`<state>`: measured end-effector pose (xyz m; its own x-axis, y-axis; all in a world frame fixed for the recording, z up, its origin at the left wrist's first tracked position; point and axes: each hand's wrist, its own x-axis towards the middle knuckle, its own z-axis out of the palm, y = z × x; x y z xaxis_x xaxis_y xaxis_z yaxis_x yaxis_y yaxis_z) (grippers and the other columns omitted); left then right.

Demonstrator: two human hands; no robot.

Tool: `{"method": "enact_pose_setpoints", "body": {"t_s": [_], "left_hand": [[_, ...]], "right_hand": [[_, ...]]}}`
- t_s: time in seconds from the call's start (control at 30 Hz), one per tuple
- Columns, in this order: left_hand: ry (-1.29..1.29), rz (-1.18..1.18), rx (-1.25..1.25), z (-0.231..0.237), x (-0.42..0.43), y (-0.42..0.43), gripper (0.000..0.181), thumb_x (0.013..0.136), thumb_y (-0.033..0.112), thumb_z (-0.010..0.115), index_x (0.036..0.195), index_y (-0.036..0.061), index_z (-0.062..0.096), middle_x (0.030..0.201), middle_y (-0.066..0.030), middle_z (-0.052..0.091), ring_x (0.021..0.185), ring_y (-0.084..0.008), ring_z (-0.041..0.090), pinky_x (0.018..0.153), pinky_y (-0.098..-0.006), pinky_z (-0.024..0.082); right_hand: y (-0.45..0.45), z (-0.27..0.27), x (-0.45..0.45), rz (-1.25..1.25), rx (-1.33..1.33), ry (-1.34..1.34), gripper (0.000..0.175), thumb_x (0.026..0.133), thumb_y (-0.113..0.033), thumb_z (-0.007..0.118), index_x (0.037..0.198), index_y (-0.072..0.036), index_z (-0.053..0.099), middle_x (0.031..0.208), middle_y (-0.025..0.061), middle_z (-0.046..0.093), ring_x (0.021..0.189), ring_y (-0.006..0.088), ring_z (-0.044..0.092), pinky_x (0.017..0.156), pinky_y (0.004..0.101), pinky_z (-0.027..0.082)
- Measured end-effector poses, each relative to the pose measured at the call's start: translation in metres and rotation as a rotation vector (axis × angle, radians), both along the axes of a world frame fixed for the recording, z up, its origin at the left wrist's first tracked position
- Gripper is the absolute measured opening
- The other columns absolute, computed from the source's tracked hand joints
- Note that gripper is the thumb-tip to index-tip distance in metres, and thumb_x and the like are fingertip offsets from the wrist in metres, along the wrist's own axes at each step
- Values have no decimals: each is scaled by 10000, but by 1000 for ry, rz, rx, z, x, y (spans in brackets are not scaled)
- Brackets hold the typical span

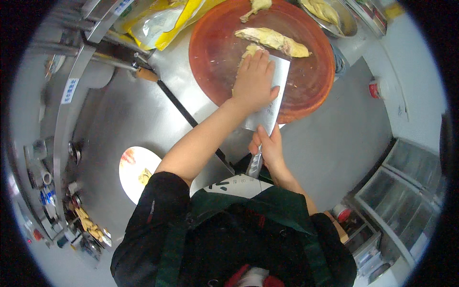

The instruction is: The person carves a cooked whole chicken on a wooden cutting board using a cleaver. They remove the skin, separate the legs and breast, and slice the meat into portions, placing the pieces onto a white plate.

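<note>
My right hand (269, 147) is closed around the metal handle of a cleaver (283, 82), whose broad blade lies over the near part of a round reddish-brown chopping board (204, 64). Flat over the blade's left side and some pale yellow poultry meat (251, 50), my left hand (254, 80) rests with its fingers pointing away from me and the thumb on the blade. Much of that meat is hidden under the hand. Just beyond it lies a longer piece of poultry (274, 41), and a leg piece (256, 9) is at the board's far edge.
A metal bowl (349, 23) with poultry stands at the far right of the board. Yellow plastic packaging (165, 37) lies at the far left. On the steel counter at the left is a white plate (132, 179) with a small piece of food. A white tub (380, 89) stands right.
</note>
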<state>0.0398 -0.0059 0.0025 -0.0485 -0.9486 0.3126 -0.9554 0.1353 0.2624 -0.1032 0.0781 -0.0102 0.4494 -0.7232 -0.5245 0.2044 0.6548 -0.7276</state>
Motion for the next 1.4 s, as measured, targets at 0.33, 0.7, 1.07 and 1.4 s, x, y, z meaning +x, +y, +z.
{"method": "enact_pose_setpoints", "body": {"t_s": [0.33,0.7,1.07,1.4], "left_hand": [[36,170,-19,24,-4,27,614,741,347,633,1220,-9,489,1353,-206,393,1306,-331,311,1094,-456,195],[149,909,-46,11,18,165,589,719,300,658,1187,-15,488,1349,-220,386,1298,-351,318,1088,-461,221],[196,1365,-34,-19,60,373,535,773,247,628,1222,-12,499,1353,-224,386,1313,-360,302,1091,-456,218],[334,1311,-81,-57,105,430,512,783,246,618,1216,-6,512,1363,-220,380,1303,-363,314,1085,-443,242]], "right_hand": [[6,14,-14,112,-89,84,224,947,-96,438,1149,-85,342,581,30,390,413,154,395,395,287,352],[24,2,7,867,-80,51,285,942,-98,442,1178,-58,289,584,42,419,404,152,432,368,284,375],[163,-15,94,1415,-133,50,163,936,-112,445,1021,-21,340,588,38,457,413,141,468,391,273,386],[224,-21,135,1401,-226,233,191,941,-119,447,1074,-24,348,591,43,453,414,136,455,386,266,377]]}}
